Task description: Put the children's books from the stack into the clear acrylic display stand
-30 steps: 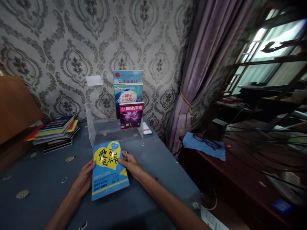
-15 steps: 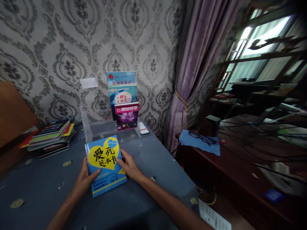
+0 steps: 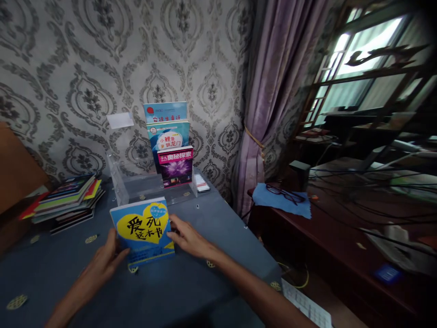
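Observation:
A blue book with a yellow heart on its cover stands nearly upright just above or on the table, cover towards me. At its left edge is my left hand, thumb at the lower front corner and fingers partly hidden behind. My right hand pinches the right edge. Whether the book's lower edge touches the cloth I cannot tell. Behind it stands a clear acrylic book rack. Its right side holds three books in steps: a purple-and-pink book, a blue fish-story book and a pale blue book at the back.
A stack of books lies at the left of the blue tablecloth. A brown box-like object is at the far left. On the right, a dark red desk carries glasses on a blue cloth, plus cables. A purple curtain hangs behind.
The blue book has tipped from leaning back to more upright, its lower edge now higher in view. My left hand has shifted a little left and down with it. The view has turned slightly.

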The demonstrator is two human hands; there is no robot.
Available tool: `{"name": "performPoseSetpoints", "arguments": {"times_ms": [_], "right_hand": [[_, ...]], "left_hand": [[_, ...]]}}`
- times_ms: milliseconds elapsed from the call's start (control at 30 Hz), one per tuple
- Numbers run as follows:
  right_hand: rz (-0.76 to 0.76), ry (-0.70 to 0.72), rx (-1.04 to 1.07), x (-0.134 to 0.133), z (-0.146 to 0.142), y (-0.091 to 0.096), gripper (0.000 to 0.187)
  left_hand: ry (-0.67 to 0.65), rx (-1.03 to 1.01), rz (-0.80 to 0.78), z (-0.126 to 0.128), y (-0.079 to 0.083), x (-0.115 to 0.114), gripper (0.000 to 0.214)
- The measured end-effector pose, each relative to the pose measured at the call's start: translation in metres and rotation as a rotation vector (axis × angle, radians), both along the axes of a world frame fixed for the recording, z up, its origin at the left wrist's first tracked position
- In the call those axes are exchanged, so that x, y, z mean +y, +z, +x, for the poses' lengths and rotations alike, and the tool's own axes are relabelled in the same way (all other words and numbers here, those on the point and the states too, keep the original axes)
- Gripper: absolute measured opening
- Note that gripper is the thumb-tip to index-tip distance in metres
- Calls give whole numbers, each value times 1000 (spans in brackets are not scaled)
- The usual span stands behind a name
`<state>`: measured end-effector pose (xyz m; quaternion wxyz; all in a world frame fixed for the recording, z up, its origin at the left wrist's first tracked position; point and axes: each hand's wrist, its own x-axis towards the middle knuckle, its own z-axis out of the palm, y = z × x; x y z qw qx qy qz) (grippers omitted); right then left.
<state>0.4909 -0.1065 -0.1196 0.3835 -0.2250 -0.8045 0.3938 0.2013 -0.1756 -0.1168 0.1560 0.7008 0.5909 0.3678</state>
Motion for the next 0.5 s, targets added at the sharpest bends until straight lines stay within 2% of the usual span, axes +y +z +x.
{"name": "performPoseSetpoints", "arguments": {"times_ms": [100,200,333,500], "right_hand": [[28,-43,8,13,6,5,28],[88,-142,22,30,18,16,30],[195,-280,31,63,38,39,36],[377,-389,47,117,57,80,40]], "left_hand": [[7,35,-16,17,17,10,32],[13,75,28,46,37,31,28],[-30,146,122,78,65,72,24],[-13,244,251,100,102,129,29]]}}
